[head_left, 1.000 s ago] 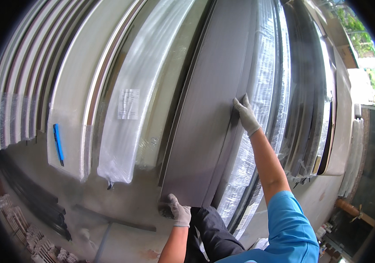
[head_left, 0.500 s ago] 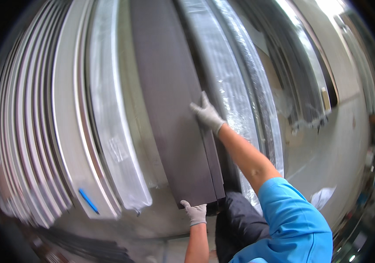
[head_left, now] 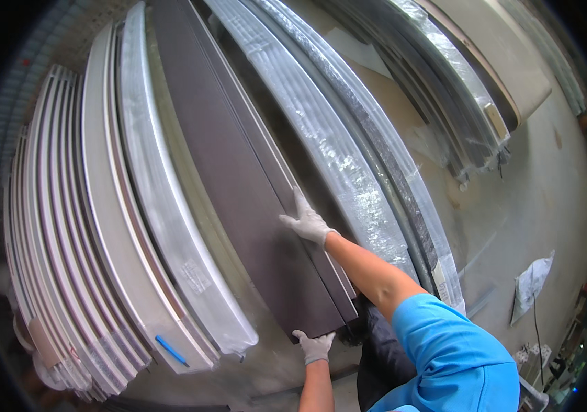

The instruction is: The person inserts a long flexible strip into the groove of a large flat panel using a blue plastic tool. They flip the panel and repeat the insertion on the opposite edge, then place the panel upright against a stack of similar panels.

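A long dark brown panel (head_left: 238, 185) stretches away from me, with a narrow strip and a pale edge along its right side. My left hand (head_left: 315, 345), in a pale work glove, closes on the panel's near end. Gloved as well, my right hand (head_left: 308, 223) rests on the strip by the right edge, farther up. Its thumb and forefinger are spread apart, and its other fingers are partly hidden. What lies beneath the panel is mostly hidden.
Plastic-wrapped profiles (head_left: 183, 254) lie to the left, and more wrapped lengths (head_left: 348, 172) to the right. A blue pen-like object (head_left: 171, 350) sits on a pale panel (head_left: 135, 275). Farther left stand several striped panels (head_left: 66, 240). A white sheet (head_left: 532, 285) lies at right.
The view has shifted. The brown panel slants more to the left at its far end, and its pale right edge shows more. Both hands stay on it, the right one nearer the close end.
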`<action>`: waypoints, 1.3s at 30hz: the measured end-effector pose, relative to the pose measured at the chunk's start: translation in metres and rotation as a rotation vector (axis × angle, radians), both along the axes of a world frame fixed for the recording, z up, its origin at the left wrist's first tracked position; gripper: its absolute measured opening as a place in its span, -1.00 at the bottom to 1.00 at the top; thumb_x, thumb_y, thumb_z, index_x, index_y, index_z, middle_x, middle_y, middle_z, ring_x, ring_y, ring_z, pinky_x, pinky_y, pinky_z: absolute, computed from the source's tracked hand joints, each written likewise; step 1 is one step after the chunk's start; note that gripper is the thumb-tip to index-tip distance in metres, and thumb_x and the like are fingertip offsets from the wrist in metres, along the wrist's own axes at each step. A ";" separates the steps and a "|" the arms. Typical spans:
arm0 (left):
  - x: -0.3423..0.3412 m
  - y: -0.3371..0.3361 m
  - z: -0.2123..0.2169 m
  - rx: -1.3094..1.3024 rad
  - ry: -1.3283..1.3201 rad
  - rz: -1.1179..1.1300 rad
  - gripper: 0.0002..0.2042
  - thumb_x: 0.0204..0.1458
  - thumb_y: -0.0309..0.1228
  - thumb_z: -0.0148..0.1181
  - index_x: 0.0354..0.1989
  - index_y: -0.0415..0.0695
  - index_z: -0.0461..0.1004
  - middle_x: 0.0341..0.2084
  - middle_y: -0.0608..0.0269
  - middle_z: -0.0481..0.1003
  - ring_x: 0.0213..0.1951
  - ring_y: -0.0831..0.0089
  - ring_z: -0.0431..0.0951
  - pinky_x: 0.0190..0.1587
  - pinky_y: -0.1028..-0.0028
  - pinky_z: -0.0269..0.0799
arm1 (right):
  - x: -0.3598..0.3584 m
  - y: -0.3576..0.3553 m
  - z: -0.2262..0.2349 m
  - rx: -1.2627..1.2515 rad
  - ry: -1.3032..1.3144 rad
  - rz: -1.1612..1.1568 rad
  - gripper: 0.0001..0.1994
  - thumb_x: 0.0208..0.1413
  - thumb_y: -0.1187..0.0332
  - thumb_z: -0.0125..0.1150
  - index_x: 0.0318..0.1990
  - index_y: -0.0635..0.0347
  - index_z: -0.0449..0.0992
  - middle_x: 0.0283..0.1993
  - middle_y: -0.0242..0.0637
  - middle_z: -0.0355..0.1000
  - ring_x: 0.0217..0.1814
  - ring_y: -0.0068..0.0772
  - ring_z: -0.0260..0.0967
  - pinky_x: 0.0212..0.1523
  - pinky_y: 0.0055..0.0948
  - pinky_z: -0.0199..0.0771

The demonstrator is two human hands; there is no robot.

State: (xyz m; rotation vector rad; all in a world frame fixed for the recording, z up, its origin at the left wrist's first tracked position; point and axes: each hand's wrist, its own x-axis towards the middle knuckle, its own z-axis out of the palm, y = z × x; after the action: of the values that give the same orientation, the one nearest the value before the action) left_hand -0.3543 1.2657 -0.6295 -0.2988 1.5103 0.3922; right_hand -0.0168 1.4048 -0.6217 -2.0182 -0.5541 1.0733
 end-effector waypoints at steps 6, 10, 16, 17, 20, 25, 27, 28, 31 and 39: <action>-0.028 0.018 0.026 0.637 0.695 -0.790 0.03 0.01 -0.12 0.52 0.55 -0.05 -0.08 0.42 -0.09 0.16 0.38 0.16 0.27 0.42 0.13 0.18 | 0.015 -0.039 -0.005 -0.104 -0.024 -0.086 -0.10 0.27 -0.25 0.07 0.59 -0.02 -0.11 0.54 0.12 0.08 0.57 0.18 0.04 0.53 -0.12 0.04; -0.031 0.036 -0.002 0.695 0.325 -0.973 -0.04 -0.08 -0.32 0.61 0.42 -0.35 0.07 0.27 -0.03 0.35 0.23 0.21 0.41 0.32 0.29 0.32 | 0.021 -0.015 -0.018 -0.013 -0.080 -0.083 -0.11 0.29 -0.30 0.00 0.59 0.00 -0.10 0.54 0.15 0.07 0.58 0.18 0.00 0.54 -0.12 0.01; -0.026 0.021 -0.011 0.757 0.381 -0.846 -0.05 -0.16 -0.53 0.60 0.39 -0.31 0.05 0.19 0.03 0.40 0.15 0.29 0.46 0.22 0.38 0.43 | 0.002 0.063 -0.013 -0.065 -0.230 -0.053 -0.20 0.28 -0.30 0.00 0.48 0.08 0.24 0.61 0.20 -0.19 0.64 0.14 -0.16 0.57 -0.18 -0.08; -0.029 0.020 -0.008 0.785 0.431 -0.913 -0.05 -0.16 -0.53 0.60 0.38 -0.31 0.05 0.18 0.03 0.40 0.14 0.29 0.46 0.21 0.38 0.44 | 0.000 0.062 -0.009 -0.021 -0.213 -0.093 -0.24 0.28 -0.27 0.04 0.44 0.11 0.31 0.59 0.24 -0.14 0.62 0.15 -0.10 0.56 -0.17 -0.03; -0.031 0.023 -0.005 0.786 0.318 -0.871 -0.02 -0.16 -0.45 0.62 0.39 -0.32 0.03 0.18 -0.02 0.41 0.15 0.24 0.48 0.22 0.33 0.44 | 0.006 0.061 -0.003 0.158 -0.057 -0.195 -0.22 0.30 -0.23 0.06 0.51 0.08 0.17 0.60 0.17 -0.13 0.63 0.11 -0.11 0.55 -0.14 -0.01; -0.033 0.025 -0.011 0.735 0.370 -0.972 0.03 -0.07 -0.33 0.60 0.45 -0.34 -0.06 0.26 -0.08 0.35 0.24 0.22 0.41 0.32 0.33 0.31 | 0.012 0.063 -0.004 0.054 -0.140 -0.084 -0.20 0.30 -0.20 0.06 0.52 0.09 0.11 0.61 0.10 -0.13 0.64 0.13 -0.14 0.56 -0.13 -0.04; -0.035 0.023 -0.012 0.745 0.409 -1.001 0.05 -0.07 -0.32 0.60 0.46 -0.37 -0.08 0.26 -0.10 0.35 0.25 0.21 0.40 0.33 0.32 0.30 | 0.013 0.063 -0.002 0.078 -0.121 0.001 -0.19 0.28 -0.22 0.08 0.52 0.08 0.12 0.61 0.10 -0.12 0.64 0.17 -0.17 0.57 -0.12 -0.05; -0.036 0.023 -0.013 0.776 0.429 -1.018 0.05 -0.07 -0.33 0.59 0.46 -0.39 -0.10 0.27 -0.10 0.34 0.25 0.20 0.40 0.34 0.32 0.29 | 0.014 0.062 -0.002 0.139 -0.145 0.045 -0.18 0.27 -0.22 0.09 0.52 0.07 0.12 0.61 0.10 -0.12 0.64 0.16 -0.15 0.56 -0.13 -0.04; -0.036 0.025 -0.012 0.721 0.345 -0.931 0.12 -0.09 -0.31 0.60 0.47 -0.45 -0.15 0.34 -0.20 0.26 0.35 0.21 0.31 0.36 0.33 0.26 | 0.022 0.047 -0.001 0.151 -0.129 0.039 -0.17 0.24 -0.22 0.12 0.52 0.08 0.12 0.60 0.08 -0.08 0.63 0.12 -0.09 0.55 -0.17 0.01; -0.031 0.033 -0.003 0.700 0.416 -1.050 0.11 -0.11 -0.25 0.62 0.50 -0.30 -0.09 0.34 -0.04 0.29 0.32 0.19 0.32 0.39 0.31 0.18 | -0.009 -0.119 -0.046 -0.002 0.089 -0.174 -0.30 0.32 -0.15 0.04 0.39 0.23 0.34 0.44 0.01 0.30 0.52 -0.06 0.18 0.47 -0.28 0.15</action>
State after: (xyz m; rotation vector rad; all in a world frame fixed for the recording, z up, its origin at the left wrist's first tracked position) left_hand -0.3858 1.2990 -0.6320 1.1513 1.6036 0.1025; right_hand -0.0260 1.2858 -0.6681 -1.9699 -0.3247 1.0517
